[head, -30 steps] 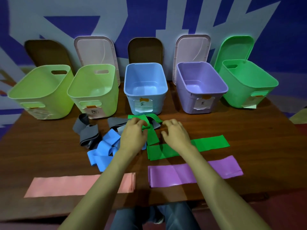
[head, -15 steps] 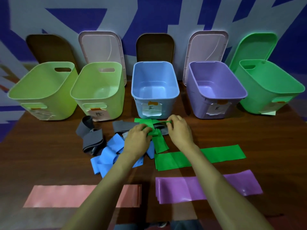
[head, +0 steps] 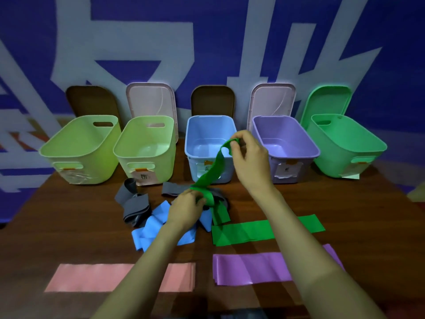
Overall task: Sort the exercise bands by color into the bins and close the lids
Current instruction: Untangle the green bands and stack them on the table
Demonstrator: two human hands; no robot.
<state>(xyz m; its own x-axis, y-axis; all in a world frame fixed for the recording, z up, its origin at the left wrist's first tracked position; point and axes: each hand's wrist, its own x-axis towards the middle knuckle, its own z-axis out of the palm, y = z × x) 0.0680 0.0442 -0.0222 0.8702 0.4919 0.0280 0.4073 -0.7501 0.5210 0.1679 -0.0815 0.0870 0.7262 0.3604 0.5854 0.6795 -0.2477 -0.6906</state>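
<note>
A twisted green band [head: 210,172] stretches between my hands. My right hand [head: 249,157] pinches its upper end in front of the blue bin [head: 210,125]. My left hand [head: 188,207] grips its lower end over the pile of blue bands [head: 156,224] and grey bands [head: 134,203]. A flat green band [head: 248,231], a purple band [head: 248,269] and a pink band [head: 92,277] lie on the table. Open bins stand in a row: two lime [head: 78,143] [head: 142,143], blue, purple [head: 285,143], green [head: 347,143].
Lids lean on the wall behind the bins: brown [head: 92,100], pink [head: 149,100], brown [head: 212,100], pink [head: 272,100], green [head: 328,100]. The wooden table [head: 69,226] shows its front edge near me and its right edge beyond the green bin.
My right hand has lifted one end of the green band up from the pile to the height of the blue bin's rim. My left hand stays low on the band's other end.
</note>
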